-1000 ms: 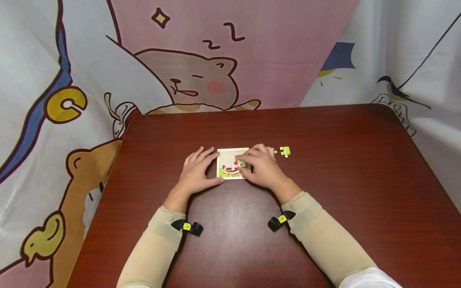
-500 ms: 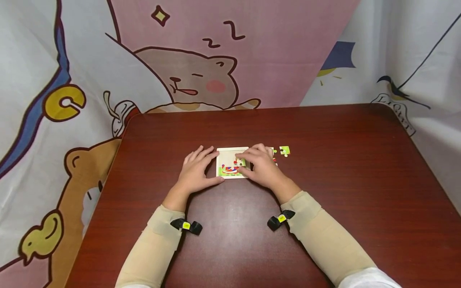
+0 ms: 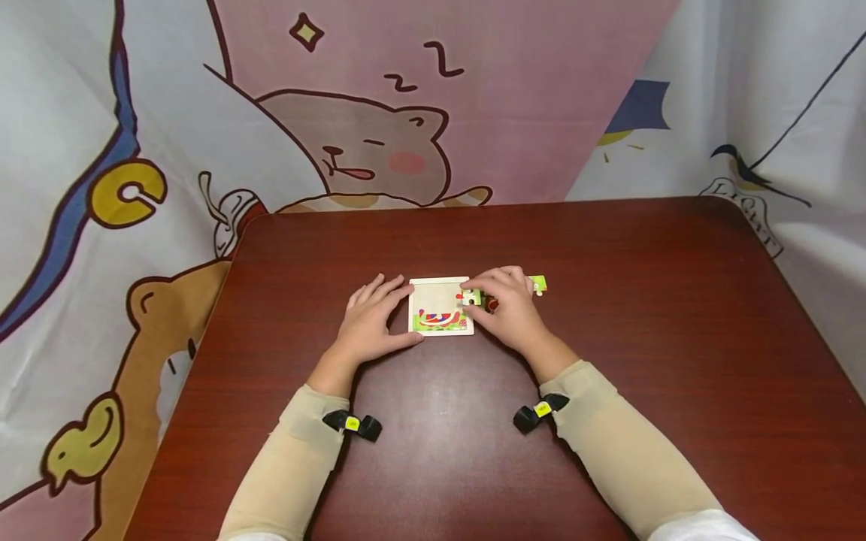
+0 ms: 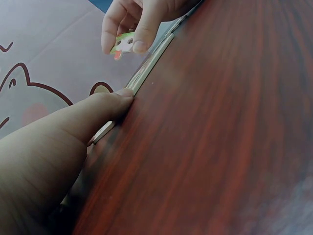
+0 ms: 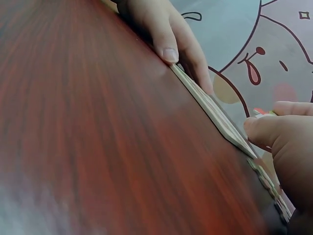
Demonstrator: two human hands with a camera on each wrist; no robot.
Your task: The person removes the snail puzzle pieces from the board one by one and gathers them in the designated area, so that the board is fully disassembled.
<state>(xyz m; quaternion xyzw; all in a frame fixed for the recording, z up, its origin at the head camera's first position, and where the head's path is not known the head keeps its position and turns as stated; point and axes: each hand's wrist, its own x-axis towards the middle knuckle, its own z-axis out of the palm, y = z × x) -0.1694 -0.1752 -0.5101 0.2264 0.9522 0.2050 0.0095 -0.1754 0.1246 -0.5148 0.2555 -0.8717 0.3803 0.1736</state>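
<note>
In the head view, a small square wooden puzzle tray [image 3: 441, 280] lies on the table, with a row of colourful pieces [image 3: 438, 321] along its near side. My left hand [image 3: 367, 319] rests at the tray's left side, thumb at the near edge and index finger at the far left corner, fingers extended. My right hand [image 3: 509, 312] pinches a green and white puzzle piece [image 3: 471, 297] between thumb and index finger over the tray's right edge. The left wrist view shows that puzzle piece [image 4: 126, 44] lifted above the tray, with a red tab pointing down.
Loose puzzle pieces lie right of the tray, partly hidden beneath my right hand; one green piece [image 3: 538, 284] shows beyond it. In the right wrist view, a line of pieces [image 5: 269, 186] lies beside the tray. A printed curtain [image 3: 541, 98] hangs behind the dark red table [image 3: 643, 300].
My right hand has moved right and lifted the puzzle piece from over the tray's pieces to its right edge. More of the tray's lower row shows. The left hand stays in place.
</note>
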